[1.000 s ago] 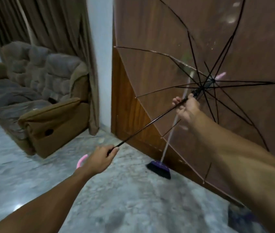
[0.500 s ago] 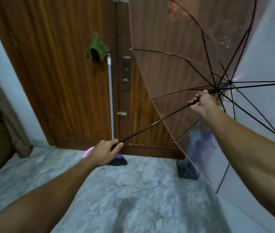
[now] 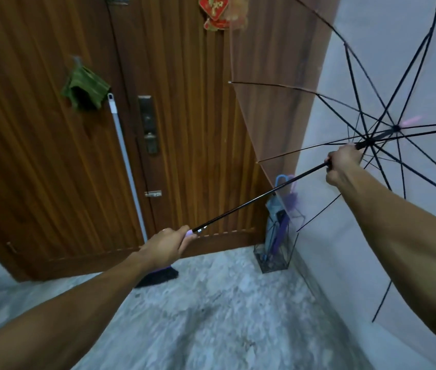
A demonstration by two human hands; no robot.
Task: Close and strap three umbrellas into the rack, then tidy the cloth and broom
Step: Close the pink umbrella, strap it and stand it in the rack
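**Open umbrella held slantwise before the door**

While the left hand (image 3: 166,245) is clenched around the pale pink handle low in the centre of the frame, the right hand (image 3: 343,162) grips the black shaft (image 3: 251,201) just below the hub at the right. The clear umbrella (image 3: 278,108) is spread open, its long axis running from lower centre up to the right edge, with the pink tip (image 3: 411,120) pointing to the right. Its canopy is cut off at the top and right edges of the frame, and the tip is blurred.

Seen through the canopy's lower edge, a rack (image 3: 275,252) stands in the corner at centre right where the wooden door (image 3: 38,156) meets the wall, with two furled umbrellas (image 3: 278,217) in it. A broom (image 3: 128,166) leans on the door, its dark bristles partly hidden behind the left forearm. A green cloth (image 3: 84,89) hangs on the door at upper left.
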